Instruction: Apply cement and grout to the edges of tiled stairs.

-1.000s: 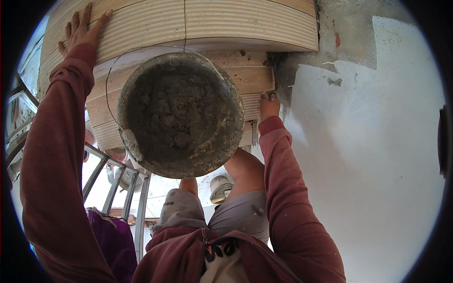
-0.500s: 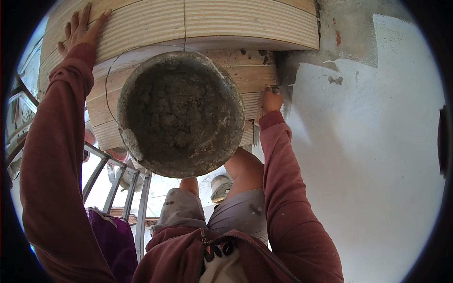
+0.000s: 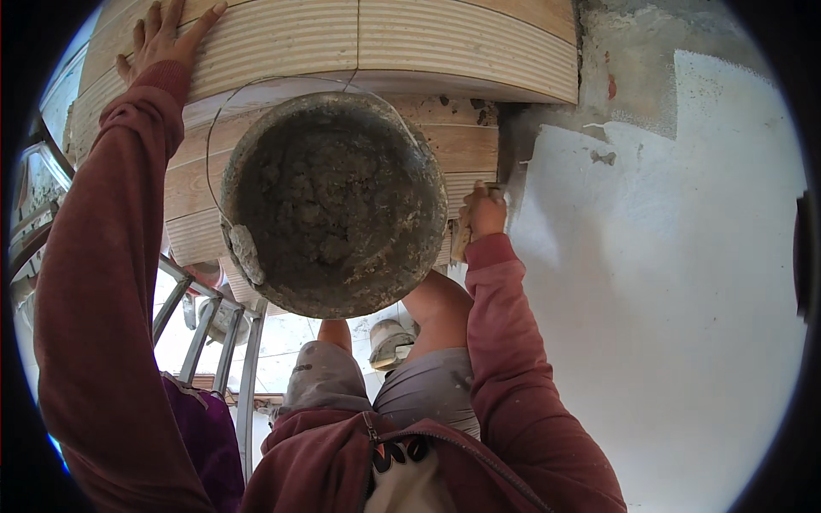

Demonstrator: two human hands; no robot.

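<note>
A large round bucket (image 3: pixel 333 295), crusted with dried cement, stands on the tiled stair in front of me, and wet grey mortar (image 3: pixel 338 192) lies inside it. Its thin wire handle leans toward the far side. My left hand (image 3: pixel 167 43) rests with fingers spread on the ribbed upper step (image 3: pixel 282 47), beyond the bucket to the left. Right of the bucket, at the lower step's end by the wall, my right hand (image 3: pixel 486 211) is closed around a tool with a pale wooden part (image 3: pixel 462 238). The tool's exact kind cannot be made out.
A partly white-painted wall (image 3: pixel 650 282) with bare grey cement at its top runs along the right. On the left are a metal railing (image 3: pixel 198 338) and a purple cloth (image 3: pixel 205 445). A smaller bucket (image 3: pixel 389 342) stands below, beyond my legs.
My right hand has moved a little nearer along the step's end with the tool in it. My left hand stays on the upper step; the whole view has shifted slightly.
</note>
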